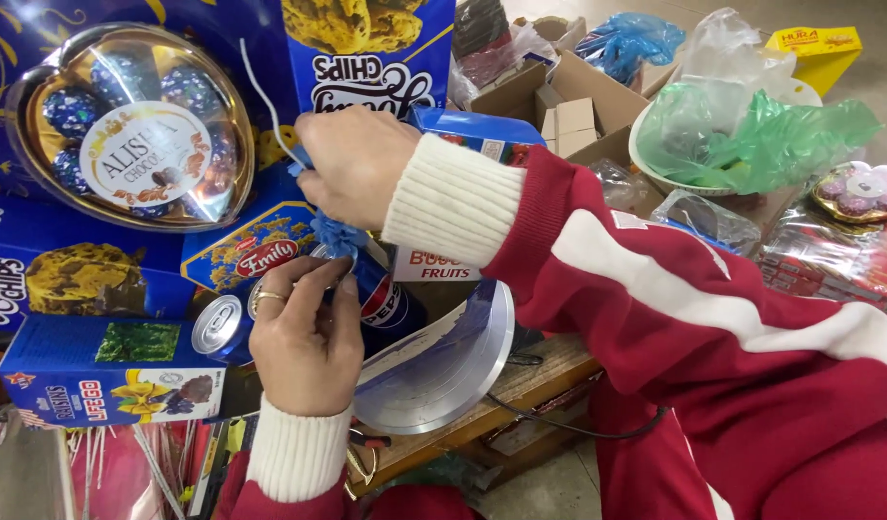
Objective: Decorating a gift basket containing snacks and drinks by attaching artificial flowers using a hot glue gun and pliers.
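At the far left of the frame I see a blue carton lying low, and above it, upper left, a heart-shaped clear box of blue-wrapped chocolates. Just right of the carton a blue can lies on its side, its silver top facing me.

My left hand, lower centre-left, has its grip pinched on the lower end of a blue ribbon, thumb and fingers closed on it right over the can; a ring shows on one finger. The ribbon runs up, frilled, to my right hand at upper centre, whose grip is clenched around the ribbon's top end, with a thin white strand curling up out of the fist. So the ribbon sits mid-frame, stretched between the two hands, in front of a blue cookie box.

Below the hands a round silver board leans tilted on the wooden bench.

Further right my red sleeve with its white stripe fills the lower right. Behind it, upper right, a green plastic bag sits in a white bowl, near open cardboard boxes.
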